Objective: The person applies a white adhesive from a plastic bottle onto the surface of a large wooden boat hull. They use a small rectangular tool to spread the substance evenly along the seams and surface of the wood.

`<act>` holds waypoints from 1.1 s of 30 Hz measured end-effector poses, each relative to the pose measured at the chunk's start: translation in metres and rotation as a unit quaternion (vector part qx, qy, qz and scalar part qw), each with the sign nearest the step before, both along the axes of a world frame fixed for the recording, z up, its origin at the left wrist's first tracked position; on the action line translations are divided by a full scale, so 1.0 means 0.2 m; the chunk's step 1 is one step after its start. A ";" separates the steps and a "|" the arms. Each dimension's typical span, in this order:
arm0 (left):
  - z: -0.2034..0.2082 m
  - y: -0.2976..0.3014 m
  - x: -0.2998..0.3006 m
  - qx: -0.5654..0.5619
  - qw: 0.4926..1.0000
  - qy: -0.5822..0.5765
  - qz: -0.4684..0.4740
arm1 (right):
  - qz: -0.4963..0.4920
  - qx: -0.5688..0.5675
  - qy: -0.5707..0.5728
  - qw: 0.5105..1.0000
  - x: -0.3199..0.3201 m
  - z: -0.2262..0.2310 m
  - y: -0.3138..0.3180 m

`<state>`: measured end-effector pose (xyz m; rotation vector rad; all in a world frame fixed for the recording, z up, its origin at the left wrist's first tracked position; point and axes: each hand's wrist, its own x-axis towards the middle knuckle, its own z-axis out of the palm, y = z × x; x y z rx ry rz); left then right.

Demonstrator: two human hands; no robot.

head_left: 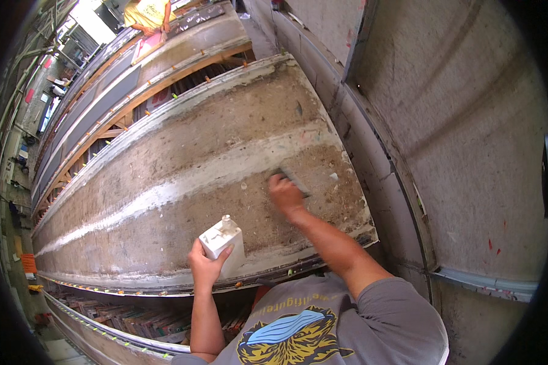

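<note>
My left hand (204, 265) is wrapped round a white rectangular jug (230, 250) with a small neck on top, held above the near side of a long table. On the brown, stained tabletop (207, 125), my right hand (285, 194) grips a flat grey scraper (296, 183) near the table's right end. The scraper's blade appears to lie against the surface, partly covered by my fingers. A pale, shiny band (146, 199) runs lengthwise along the middle of the tabletop.
A concrete wall (456, 121) stands close on the right, past a narrow gap. Further tables with dark panels (91, 118) lie beyond. A person in a yellow shirt (146, 12) works there with a framed screen (147, 47). Behind my left arm, a rack (134, 316) holds many frames.
</note>
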<state>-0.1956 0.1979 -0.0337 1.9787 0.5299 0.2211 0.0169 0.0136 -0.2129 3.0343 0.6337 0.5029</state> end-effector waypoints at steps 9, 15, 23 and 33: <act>0.02 0.03 -0.03 -0.025 0.999 -0.020 0.006 | -0.122 0.363 0.220 0.897 0.53 -0.19 -0.64; -0.03 0.07 -0.13 -0.018 0.999 0.001 0.042 | -0.179 0.176 0.189 0.949 0.48 0.45 -1.02; -0.02 0.07 -0.09 -0.045 0.998 -0.017 0.036 | -0.008 0.085 0.173 0.981 -0.03 0.12 -0.19; -0.02 0.12 -0.15 -0.034 0.997 -0.048 0.056 | -0.068 -0.112 -0.079 0.988 0.22 -0.04 -0.19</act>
